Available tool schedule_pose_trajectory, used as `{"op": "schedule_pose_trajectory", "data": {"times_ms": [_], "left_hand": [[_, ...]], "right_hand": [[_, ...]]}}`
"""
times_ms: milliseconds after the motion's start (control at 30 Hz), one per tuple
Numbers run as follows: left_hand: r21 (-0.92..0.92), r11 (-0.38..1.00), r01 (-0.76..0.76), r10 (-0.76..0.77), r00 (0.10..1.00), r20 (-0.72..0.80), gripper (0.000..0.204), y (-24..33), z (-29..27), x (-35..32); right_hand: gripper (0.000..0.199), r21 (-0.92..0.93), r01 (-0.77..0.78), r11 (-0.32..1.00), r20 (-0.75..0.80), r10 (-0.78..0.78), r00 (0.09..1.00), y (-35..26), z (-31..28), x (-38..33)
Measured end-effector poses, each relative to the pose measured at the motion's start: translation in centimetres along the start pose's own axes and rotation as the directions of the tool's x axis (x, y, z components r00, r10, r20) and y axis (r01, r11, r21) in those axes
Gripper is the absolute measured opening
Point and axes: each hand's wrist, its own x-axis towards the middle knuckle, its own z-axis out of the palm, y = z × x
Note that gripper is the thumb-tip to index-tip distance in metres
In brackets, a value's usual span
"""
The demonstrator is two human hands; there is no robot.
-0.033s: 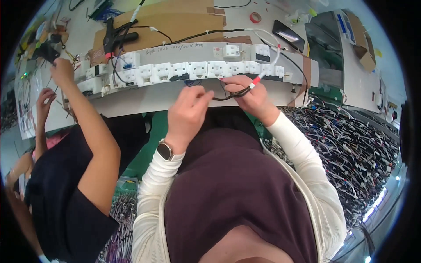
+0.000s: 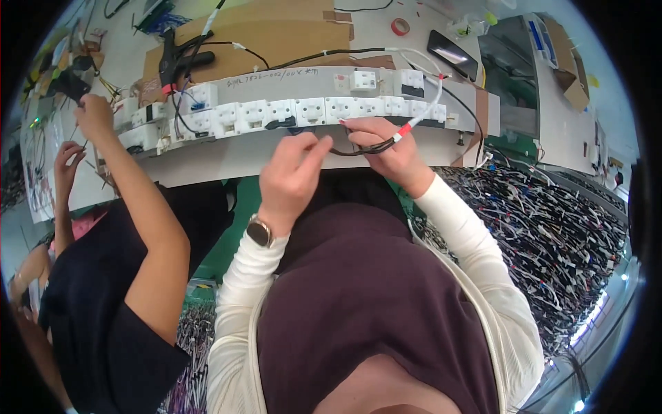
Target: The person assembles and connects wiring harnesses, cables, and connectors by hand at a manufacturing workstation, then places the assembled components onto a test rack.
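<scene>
A black wire bundle [image 2: 358, 150] runs between my two hands in front of the table's edge. My right hand [image 2: 394, 160] is closed around it, just below a red band [image 2: 404, 130] on the cable's white sleeve. A thin wire with a red tip [image 2: 344, 122] stands out near its fingertips. My left hand [image 2: 292, 181] is closed in a pinch at the bundle's left end; the exact grip is partly hidden behind the fingers. Just beyond both hands is a row of white connector blocks [image 2: 310, 110] on a grey board [image 2: 283, 81].
At left, a co-worker's hand [image 2: 95, 117] works near a black clamp-like tool [image 2: 69, 84]. A black clamp [image 2: 181, 63] rests on cardboard [image 2: 283, 27]. Behind are red tape [image 2: 400, 27] and a phone [image 2: 453, 54]. A large pile of cables [image 2: 545, 234] lies at right.
My left hand has shifted slightly left, away from my right hand. The red-tipped wire by my right fingertips has moved slightly left and up.
</scene>
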Motion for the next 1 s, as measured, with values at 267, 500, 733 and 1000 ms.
{"op": "schedule_pose_trajectory", "data": {"times_ms": [267,500,733,1000], "left_hand": [[-0.078,0.988,-0.131,0.115,0.976,-0.185,0.027,-5.1,5.2,-2.3],[0.067,0.996,-0.061,0.074,0.975,-0.208,0.033,-5.2,5.1,-2.1],[-0.071,0.994,0.088,-0.1,0.976,-0.193,0.029,-4.6,5.3,-1.8],[-0.201,0.941,0.27,-0.244,0.959,0.146,0.024,-4.5,2.0,1.7]], "right_hand": [[0.024,-0.104,0.053,0.993,-0.018,-0.055,0.998,0.3,1.6,-0.2],[0.022,-0.071,0.094,0.993,-0.021,-0.096,0.995,1.2,1.3,0.5],[0.028,-0.066,0.102,0.993,0.054,-0.099,0.994,2.0,0.4,0.9],[0.026,0.047,-0.108,0.993,0.011,0.107,0.994,1.6,1.4,-0.2]]}}
